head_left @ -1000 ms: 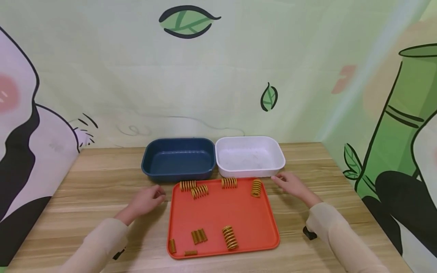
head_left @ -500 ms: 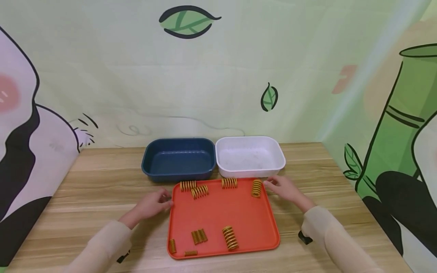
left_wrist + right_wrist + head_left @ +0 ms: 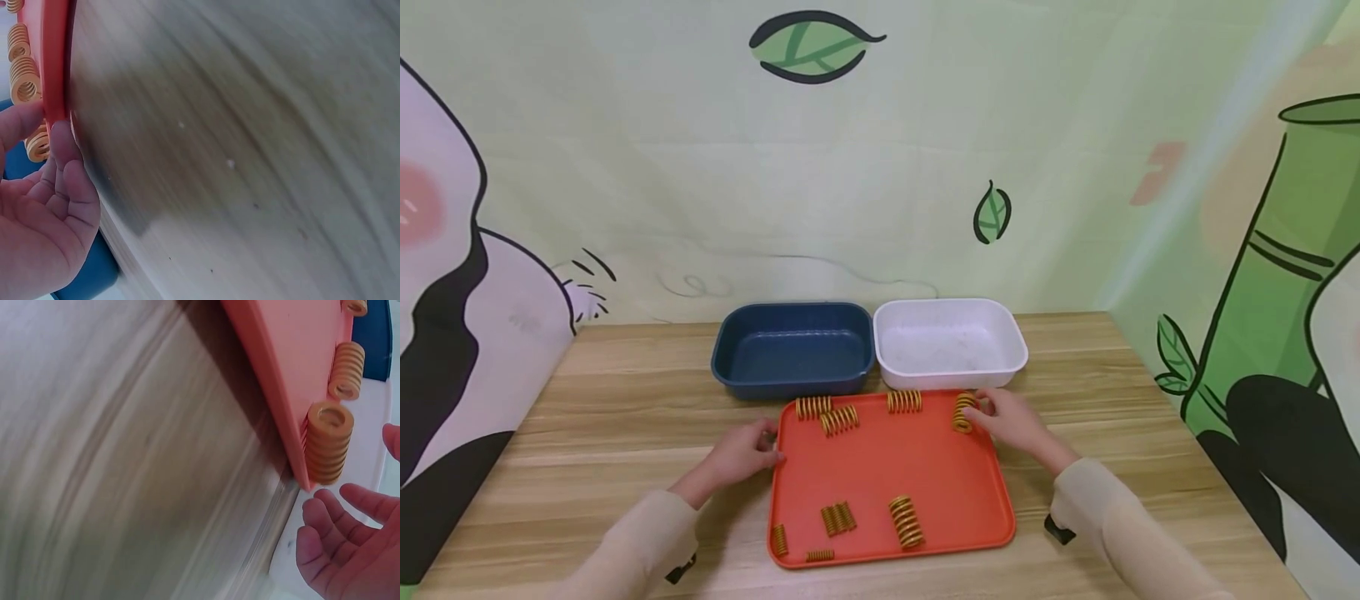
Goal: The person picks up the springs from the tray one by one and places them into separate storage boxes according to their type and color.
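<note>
A red tray (image 3: 887, 467) lies on the wooden table, bearing several brass-coloured coil springs. My left hand (image 3: 743, 454) is at the tray's left edge; in the left wrist view its thumb (image 3: 22, 122) and index finger pinch the red rim from both sides. My right hand (image 3: 1011, 423) reaches over the tray's far right corner, beside a large spring (image 3: 962, 413). The right wrist view shows its thumb and fingers (image 3: 340, 519) spread apart near that spring's end, not closed round it.
Behind the tray stand a dark blue bin (image 3: 792, 350) and a white bin (image 3: 950, 344), side by side. More springs lie along the far edge, such as a spring (image 3: 904, 402), and at the near side, like the large spring (image 3: 906, 522). A printed cloth (image 3: 880, 167) hangs behind.
My left hand has moved right, from bare table onto the tray's left rim. My right hand has moved left, from beside the white bin to the corner spring. The springs look unmoved.
</note>
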`<state>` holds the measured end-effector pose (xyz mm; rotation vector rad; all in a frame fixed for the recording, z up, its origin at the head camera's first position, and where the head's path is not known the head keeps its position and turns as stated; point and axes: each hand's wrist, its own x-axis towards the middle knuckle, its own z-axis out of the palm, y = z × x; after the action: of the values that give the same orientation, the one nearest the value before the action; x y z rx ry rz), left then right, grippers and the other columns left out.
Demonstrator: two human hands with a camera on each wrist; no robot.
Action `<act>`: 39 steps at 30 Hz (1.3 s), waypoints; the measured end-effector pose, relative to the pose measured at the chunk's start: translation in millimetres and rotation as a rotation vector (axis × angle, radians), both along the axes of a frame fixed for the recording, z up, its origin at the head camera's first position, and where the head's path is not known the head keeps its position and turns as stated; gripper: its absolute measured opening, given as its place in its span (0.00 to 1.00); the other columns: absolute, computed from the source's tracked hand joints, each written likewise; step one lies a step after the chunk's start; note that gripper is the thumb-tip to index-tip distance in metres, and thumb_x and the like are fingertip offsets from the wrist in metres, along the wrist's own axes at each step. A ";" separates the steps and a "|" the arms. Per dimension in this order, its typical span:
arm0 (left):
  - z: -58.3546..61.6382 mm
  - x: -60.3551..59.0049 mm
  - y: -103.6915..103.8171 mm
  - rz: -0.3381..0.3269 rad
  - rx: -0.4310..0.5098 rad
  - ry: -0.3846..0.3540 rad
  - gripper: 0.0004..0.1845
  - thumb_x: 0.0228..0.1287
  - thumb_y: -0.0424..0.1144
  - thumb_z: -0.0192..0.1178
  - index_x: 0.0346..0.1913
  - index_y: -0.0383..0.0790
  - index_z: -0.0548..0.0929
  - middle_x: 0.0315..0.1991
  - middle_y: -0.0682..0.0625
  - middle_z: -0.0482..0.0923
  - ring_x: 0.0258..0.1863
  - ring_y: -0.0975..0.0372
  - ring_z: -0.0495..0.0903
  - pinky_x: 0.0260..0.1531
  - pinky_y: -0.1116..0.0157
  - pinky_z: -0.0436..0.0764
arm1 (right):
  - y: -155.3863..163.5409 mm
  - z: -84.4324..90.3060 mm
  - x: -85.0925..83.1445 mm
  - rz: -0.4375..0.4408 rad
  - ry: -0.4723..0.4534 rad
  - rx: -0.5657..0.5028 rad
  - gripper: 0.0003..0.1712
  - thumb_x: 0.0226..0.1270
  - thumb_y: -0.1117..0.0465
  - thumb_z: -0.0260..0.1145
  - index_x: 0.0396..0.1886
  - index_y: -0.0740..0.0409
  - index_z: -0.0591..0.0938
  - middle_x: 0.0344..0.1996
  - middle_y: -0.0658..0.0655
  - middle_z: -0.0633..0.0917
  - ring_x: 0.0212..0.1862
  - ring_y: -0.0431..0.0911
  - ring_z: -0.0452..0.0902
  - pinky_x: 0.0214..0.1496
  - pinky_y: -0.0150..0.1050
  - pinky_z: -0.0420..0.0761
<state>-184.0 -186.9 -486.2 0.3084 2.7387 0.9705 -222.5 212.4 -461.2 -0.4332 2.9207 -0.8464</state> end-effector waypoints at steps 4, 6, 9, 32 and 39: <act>0.8 0.9 2.1 0.029 0.004 -0.009 0.21 0.49 0.35 0.63 0.47 0.30 0.73 0.21 0.51 0.74 0.18 0.64 0.69 0.19 0.68 0.70 | -6.7 -0.6 1.8 -0.034 -0.013 0.018 0.24 0.55 0.48 0.61 0.43 0.63 0.76 0.16 0.51 0.71 0.19 0.41 0.64 0.21 0.32 0.64; 1.6 1.6 3.0 0.040 0.008 -0.016 0.23 0.49 0.35 0.63 0.48 0.30 0.73 0.21 0.51 0.74 0.18 0.64 0.69 0.18 0.68 0.69 | -9.6 -1.0 2.8 -0.055 -0.026 0.027 0.24 0.55 0.47 0.62 0.44 0.61 0.75 0.16 0.51 0.70 0.18 0.41 0.64 0.20 0.33 0.64; 3.0 2.8 4.3 0.054 0.016 -0.026 0.25 0.49 0.34 0.63 0.51 0.30 0.71 0.20 0.51 0.73 0.18 0.64 0.69 0.18 0.68 0.69 | -13.5 -2.0 4.4 -0.088 -0.057 0.025 0.25 0.54 0.47 0.62 0.45 0.59 0.74 0.17 0.52 0.70 0.19 0.42 0.65 0.20 0.33 0.64; 4.2 6.8 11.3 0.093 0.081 -0.061 0.30 0.50 0.30 0.61 0.58 0.27 0.65 0.21 0.49 0.77 0.17 0.64 0.74 0.19 0.69 0.73 | -29.5 -11.3 8.2 -0.202 0.009 0.100 0.34 0.52 0.45 0.64 0.54 0.59 0.69 0.38 0.62 0.81 0.35 0.54 0.77 0.34 0.48 0.75; 4.1 5.4 11.1 0.095 0.039 -0.015 0.29 0.49 0.30 0.62 0.57 0.28 0.68 0.21 0.50 0.76 0.19 0.64 0.71 0.20 0.69 0.70 | -31.9 -12.2 8.1 -0.220 0.028 0.127 0.33 0.52 0.45 0.63 0.54 0.57 0.69 0.40 0.63 0.81 0.37 0.56 0.77 0.34 0.49 0.75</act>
<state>-178.5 -175.8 -482.1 0.1775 2.7458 1.0463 -214.4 180.4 -473.4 -0.1169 3.0658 -0.6744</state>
